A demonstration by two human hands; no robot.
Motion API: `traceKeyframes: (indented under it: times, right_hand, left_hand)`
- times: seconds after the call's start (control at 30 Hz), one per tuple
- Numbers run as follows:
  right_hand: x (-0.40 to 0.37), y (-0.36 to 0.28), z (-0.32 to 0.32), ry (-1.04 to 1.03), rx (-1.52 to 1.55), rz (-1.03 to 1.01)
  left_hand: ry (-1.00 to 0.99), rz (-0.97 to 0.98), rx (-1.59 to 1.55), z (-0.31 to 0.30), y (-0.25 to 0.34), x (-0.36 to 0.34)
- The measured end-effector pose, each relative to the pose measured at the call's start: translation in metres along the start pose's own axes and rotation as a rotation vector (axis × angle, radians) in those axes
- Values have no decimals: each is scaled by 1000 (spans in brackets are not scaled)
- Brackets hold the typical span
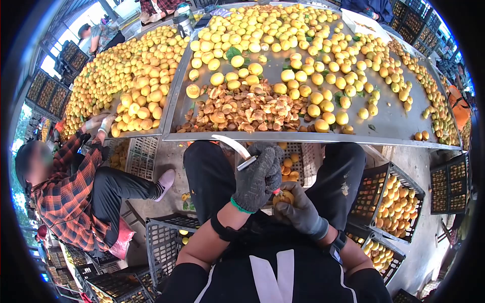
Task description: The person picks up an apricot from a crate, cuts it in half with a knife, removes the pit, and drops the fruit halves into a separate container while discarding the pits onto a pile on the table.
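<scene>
On my feed the left hand point(256, 175) is raised over the lap, its fist wrapped firmly around a curved knife point(234, 145) whose blade points far and to the left. The right hand point(303, 212) sits lower and nearer, just to the right, its fingers curled around a brownish fruit point(285, 198) close below that fist. A small red tip point(276, 192) shows between fist and fruit; I can't tell what it belongs to.

The left glove point(252, 184) is coarse dark knit with a green cuff, the right glove point(312, 222) grey and smoother. The blade is narrow, pale metal. Past the knees, I see a smooth metal table point(394, 123) bearing round yellow fruits point(262, 28) and, along its near edge, a heap of brown, crumpled pieces point(247, 108).

A pale latticed crate point(310, 159) between the knees holds orange fruits point(290, 175). To the right, a black crate point(368, 196) is loaded with yellow-orange fruits point(396, 207); a nearer crate point(396, 262) holds more.
</scene>
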State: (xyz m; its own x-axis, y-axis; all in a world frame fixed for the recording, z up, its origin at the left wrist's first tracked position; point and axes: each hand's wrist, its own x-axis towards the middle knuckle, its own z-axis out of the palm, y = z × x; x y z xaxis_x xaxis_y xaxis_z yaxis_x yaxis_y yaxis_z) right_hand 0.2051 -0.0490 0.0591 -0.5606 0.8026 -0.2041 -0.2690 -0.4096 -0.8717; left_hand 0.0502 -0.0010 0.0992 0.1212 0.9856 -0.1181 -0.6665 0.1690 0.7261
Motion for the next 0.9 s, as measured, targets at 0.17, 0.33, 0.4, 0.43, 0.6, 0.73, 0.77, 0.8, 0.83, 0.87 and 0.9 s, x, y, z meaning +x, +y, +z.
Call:
traceKeyframes:
  times: [0.17,0.33,0.4,0.43,0.6,0.73,0.77,0.8,0.83,0.87,0.9]
  right_hand:
    - [-3,5,7,68,-641,-202]
    - [13,9,5,160,-1036,-776]
    - [15,22,4,133,-872,-648]
    - [16,25,4,105,-704,-517]
    - [1,-9,8,-39,71,-104]
    - [2,-5,6,-15,73,-95]
    - [3,0,5,-14,72,-99]
    - [6,6,3,44,-216,-275]
    - [10,12,0,104,-505,-448]
    - [22,16,-5,115,-732,-758]
    - [24,14,-5,117,-734,-759]
  left_hand:
    - [117,-41,-44,2,1,-5]
    - [169,-97,-260,-7,-4,1]
    - [187,-135,-366,-9,-5,3]
    - [140,-143,-342,-9,-5,4]
    - [14,-94,-7,11,8,-1]
    - [23,-99,61,14,8,-2]
    - [19,-98,62,12,6,-2]
    - [61,-68,-60,7,2,0]
    - [103,-41,-182,6,1,2]
    - [160,-40,-141,6,3,3]
    - [158,-41,-142,5,3,4]
